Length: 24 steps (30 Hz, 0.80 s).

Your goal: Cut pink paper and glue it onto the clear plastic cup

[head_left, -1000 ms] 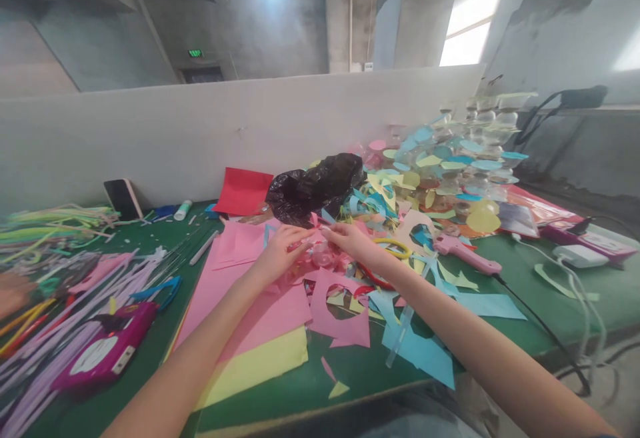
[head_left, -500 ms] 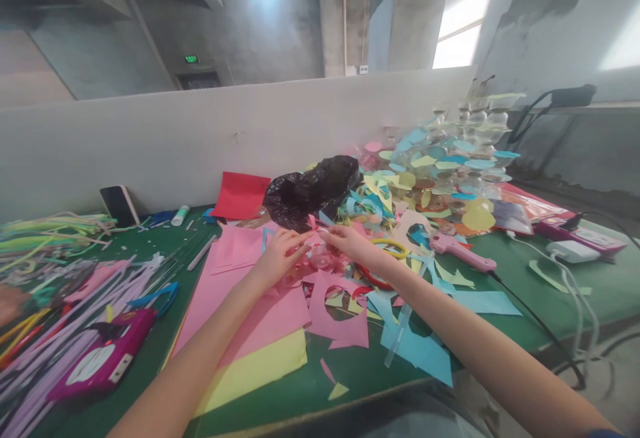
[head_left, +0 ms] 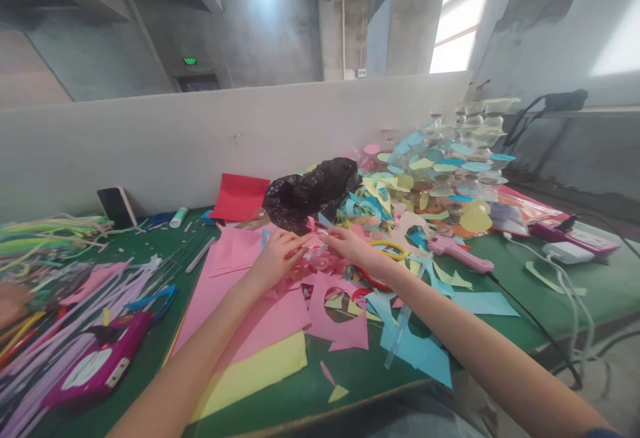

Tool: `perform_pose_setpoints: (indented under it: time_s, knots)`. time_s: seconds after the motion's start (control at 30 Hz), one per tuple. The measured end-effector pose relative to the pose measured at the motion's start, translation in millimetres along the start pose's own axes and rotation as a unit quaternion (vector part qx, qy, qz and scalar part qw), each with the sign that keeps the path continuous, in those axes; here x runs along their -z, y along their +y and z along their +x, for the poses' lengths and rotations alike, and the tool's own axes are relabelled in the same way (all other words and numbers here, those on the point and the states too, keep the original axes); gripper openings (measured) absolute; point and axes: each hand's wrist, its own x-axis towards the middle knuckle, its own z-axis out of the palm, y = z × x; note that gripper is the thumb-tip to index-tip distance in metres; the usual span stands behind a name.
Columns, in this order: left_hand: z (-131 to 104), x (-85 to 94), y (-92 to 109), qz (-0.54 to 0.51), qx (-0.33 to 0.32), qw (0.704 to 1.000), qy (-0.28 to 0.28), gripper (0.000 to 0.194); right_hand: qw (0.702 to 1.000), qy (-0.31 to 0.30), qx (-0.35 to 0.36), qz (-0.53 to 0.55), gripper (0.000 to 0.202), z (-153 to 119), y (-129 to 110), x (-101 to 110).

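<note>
Both hands meet over the pink paper in the middle of the table. My left hand (head_left: 280, 255) is closed, its fingertips pinching the left side of a small pink strip (head_left: 313, 226) that looks like paper or ribbon. From the other side, my right hand (head_left: 350, 246) pinches the same strip between thumb and fingers. Just below the fingertips is a clear pinkish plastic cup (head_left: 320, 262), partly hidden among pink scraps. Pink paper sheets (head_left: 240, 318) lie under my left forearm, above a yellow sheet (head_left: 260, 375). A cut-out pink scrap (head_left: 340, 318) rests nearer to me.
Behind the hands sits a black plastic bag (head_left: 313, 188). To the right are a pink glue gun (head_left: 463, 253) with its cord, yellow-handled scissors (head_left: 390, 249) and stacked plastic cups (head_left: 470, 158). Purple strips (head_left: 95, 318), a magenta box (head_left: 100, 361) and another person's hand (head_left: 13, 305) are left.
The view has shifted very slightly. Both hands stay at the pink strip, with only tiny movement of the fingers.
</note>
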Motion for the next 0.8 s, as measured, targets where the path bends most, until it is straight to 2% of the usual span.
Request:
perform_pose_setpoints:
  time_s: [0.3, 0.43, 0.5, 0.6, 0.67, 0.73, 0.8]
  knots:
    - [0.2, 0.1, -0.9, 0.012, -0.013, 1.0, 0.01, 0.044, 1.0, -0.011, -0.017, 0.0, 0.028, 0.8, -2.0, 0.9]
    - [0.1, 4.6, 3.4, -0.036, 0.01, 0.999, -0.008, 0.041, 0.999, -0.013, 0.026, -0.014, 0.032, 2.9, 4.9, 1.9]
    - [0.3, 11.0, 2.2, -0.047, 0.041, 0.998, 0.029, 0.04, 0.999, -0.012, 0.047, -0.022, 0.035, 4.3, 9.9, 3.6]
    - [-1.0, 28.5, -9.1, 0.042, 0.09, 0.984, 0.145, 0.036, 0.998, -0.002, 0.054, -0.034, 0.038, 6.1, 15.8, 6.7]
    - [-5.1, 43.0, -22.4, 0.14, 0.123, 0.961, 0.205, 0.032, 0.998, 0.01, 0.043, -0.035, 0.04, 6.6, 17.0, 7.8]
    - [-11.9, 54.9, -37.2, 0.225, 0.171, 0.934, 0.22, 0.03, 0.999, 0.017, 0.032, -0.032, 0.039, 6.2, 16.1, 7.9]
    - [-20.0, 60.8, -50.4, 0.28, 0.231, 0.915, 0.175, 0.026, 0.999, 0.019, 0.031, -0.029, 0.037, 5.1, 14.1, 7.4]
